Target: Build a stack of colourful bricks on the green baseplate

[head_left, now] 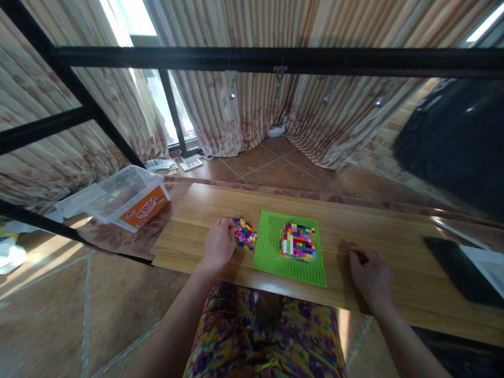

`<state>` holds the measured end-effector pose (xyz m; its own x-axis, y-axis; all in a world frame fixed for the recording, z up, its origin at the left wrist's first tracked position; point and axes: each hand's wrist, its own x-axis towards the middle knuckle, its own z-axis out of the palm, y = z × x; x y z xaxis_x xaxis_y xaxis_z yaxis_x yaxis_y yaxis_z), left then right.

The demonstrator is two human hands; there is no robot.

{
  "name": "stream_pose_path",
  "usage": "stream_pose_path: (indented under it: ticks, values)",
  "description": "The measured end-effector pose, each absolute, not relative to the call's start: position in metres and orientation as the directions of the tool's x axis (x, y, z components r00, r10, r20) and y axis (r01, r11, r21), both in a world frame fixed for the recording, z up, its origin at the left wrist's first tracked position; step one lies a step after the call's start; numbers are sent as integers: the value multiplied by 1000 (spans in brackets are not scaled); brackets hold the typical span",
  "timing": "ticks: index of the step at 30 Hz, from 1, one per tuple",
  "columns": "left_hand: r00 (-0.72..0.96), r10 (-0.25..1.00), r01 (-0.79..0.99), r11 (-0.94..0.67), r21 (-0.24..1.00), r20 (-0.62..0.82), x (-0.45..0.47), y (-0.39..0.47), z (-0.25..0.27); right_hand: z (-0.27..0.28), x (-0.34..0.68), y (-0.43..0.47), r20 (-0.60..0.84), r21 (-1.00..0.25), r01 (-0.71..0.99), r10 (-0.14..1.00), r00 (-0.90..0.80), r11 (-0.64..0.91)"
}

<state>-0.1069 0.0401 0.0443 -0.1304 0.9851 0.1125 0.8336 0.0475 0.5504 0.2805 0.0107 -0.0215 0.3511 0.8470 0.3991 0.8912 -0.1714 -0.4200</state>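
Note:
A pile of small loose building bricks [244, 233] in many colours lies on the wooden table [189, 231]. My left hand [220, 242] is at the pile's left edge, with thumb and fingers pinched together; whatever they may hold is too small to make out. Just right of the pile lies a green baseplate [270, 252], flat on the table. On it stands a block built of multicoloured bricks [298, 241]. My right hand [372, 275] rests on the table to the right of the baseplate, its fingers curled in, with nothing visible in them.
On the left, beside the table, stands a clear plastic box [134, 197] with an orange label. A black flat object [452, 265] and white papers [486, 265] lie at the table's right end. A black metal bar [252, 59] crosses ahead, before striped curtains [244, 115].

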Motion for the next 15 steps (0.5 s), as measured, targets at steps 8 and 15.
stream_pose_path:
  ticks: [8, 15]
  values:
    - [-93, 923, -441, 297, 847, -373, -100, 7, 53, -21, 282, 10, 397, -421, 891, 849, 349, -169]
    - [-20, 891, -687, 317, 654, -453, -86, -4, 70, -22, 282, 10, 411, -418, 892, 840, 355, -172]
